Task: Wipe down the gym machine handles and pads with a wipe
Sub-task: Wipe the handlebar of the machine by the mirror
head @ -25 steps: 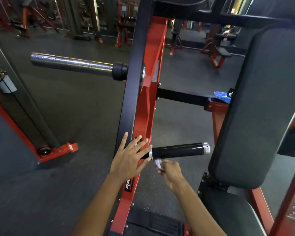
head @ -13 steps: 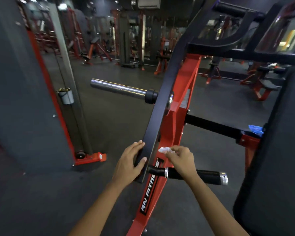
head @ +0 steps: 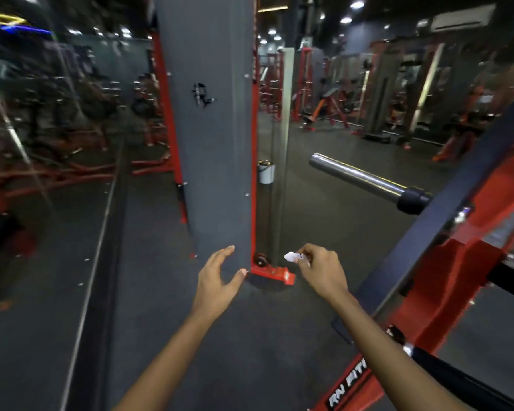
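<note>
Hands occupy the lower centre of the frame, both raised over the dark gym floor (head: 166,307). The left hand (head: 215,284) holds nothing; its fingers (head: 220,256) are loosely spread and slightly curved, thumb extended to the right, touching no equipment. The right hand (head: 321,272) sits just right of centre, its fingers (head: 304,252) pinching a small crumpled white wipe (head: 293,257) that protrudes to the left of the fingertips. The wipe touches no machine surface.

The plate-loaded gym machine (head: 445,280), with a red frame and a dark grey diagonal arm, fills the right side of the frame. Its chrome weight sleeve (head: 356,177) projects toward centre right and ends in a black collar (head: 413,200). The black machine handle (head: 445,367) lies at lower right, partly covered by the right forearm and well apart from the wipe. White lettering on the red frame at the bottom right is blurred and partly cut off.

A tall grey column (head: 217,129) with red edging stands at centre, just beyond the left hand; a red base bracket (head: 275,274) lies between the two hands in the picture. Other gym equipment in the upper left and upper right is motion-blurred.
</note>
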The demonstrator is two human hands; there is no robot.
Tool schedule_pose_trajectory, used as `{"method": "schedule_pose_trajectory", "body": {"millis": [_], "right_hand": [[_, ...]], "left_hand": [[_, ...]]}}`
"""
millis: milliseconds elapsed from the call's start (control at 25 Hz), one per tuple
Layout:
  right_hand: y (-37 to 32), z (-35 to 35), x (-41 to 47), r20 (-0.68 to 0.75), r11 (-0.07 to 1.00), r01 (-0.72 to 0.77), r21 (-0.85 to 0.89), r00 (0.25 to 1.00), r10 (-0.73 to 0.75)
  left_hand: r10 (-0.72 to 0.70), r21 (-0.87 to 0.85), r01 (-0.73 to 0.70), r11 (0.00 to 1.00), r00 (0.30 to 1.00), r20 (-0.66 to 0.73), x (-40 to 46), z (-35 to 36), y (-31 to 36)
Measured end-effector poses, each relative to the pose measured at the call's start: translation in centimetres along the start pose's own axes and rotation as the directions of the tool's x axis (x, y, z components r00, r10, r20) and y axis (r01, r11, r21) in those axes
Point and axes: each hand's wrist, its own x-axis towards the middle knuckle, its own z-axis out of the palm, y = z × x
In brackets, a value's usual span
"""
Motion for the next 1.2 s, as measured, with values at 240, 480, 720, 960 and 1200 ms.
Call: {"method": "schedule_pose_trajectory", "body": {"millis": [240,480,720,960,1200], "right_hand": [[-5.9,5.0,2.1,0.075,0.990,0.079,0.118,0.993,-0.088],[-12.6,12.9,7.3,0.077,0.935,0.159,0.317,0.978,-0.193],[-18.7,21.8,12.7,0.105,0.895,0.082,0.438,0.984,-0.142],[-22.9,28.0,18.1,0.144,0.908,0.056,0.415,0.981,-0.127],[-26.7,35.3,27.8,0.192,0.870,0.065,0.489,0.965,-0.180]], "left_hand": [[-0.109,0.044,0.119,0.992,0.978,-0.176,1.6,-7.5,-5.2],[-0.164,0.018,0.172,0.985,0.963,-0.216,7.6,-13.7,-12.0],[-0.159,0.079,0.176,0.981,0.970,-0.184,14.3,-20.4,-16.9],[-0.202,0.071,0.227,0.971,0.946,-0.254,19.8,-24.5,-21.5],[-0.194,0.106,0.230,0.967,0.942,-0.274,28.5,-26.2,-27.2]]}}
